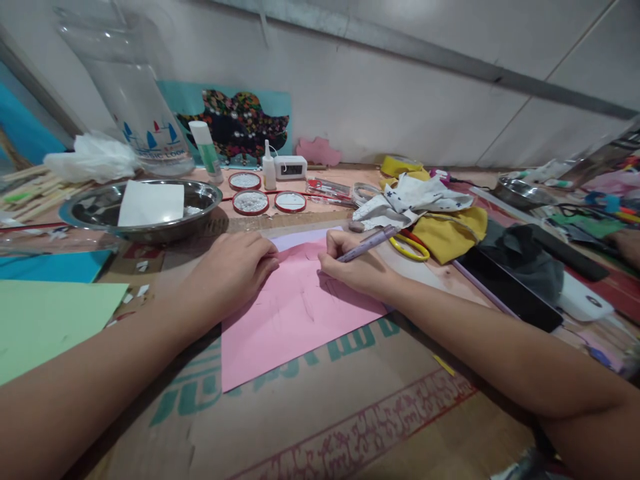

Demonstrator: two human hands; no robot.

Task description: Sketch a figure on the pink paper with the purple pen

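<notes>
A sheet of pink paper with faint pencil-like lines lies at a slant on a printed cardboard sheet. My right hand is closed around a purple pen, its tip down on the paper's right half. At the paper's upper left edge rests my left hand, fingers curled and thumb pressed in, holding the sheet. The paper's top edge bulges up slightly between the hands. Under it a lilac sheet peeks out at the back.
A steel bowl with a white card stands behind my left arm. Green paper lies far left. Bead dishes, a glue stick and a clock line the back. Yellow-handled scissors, cloth scraps and a phone lie right.
</notes>
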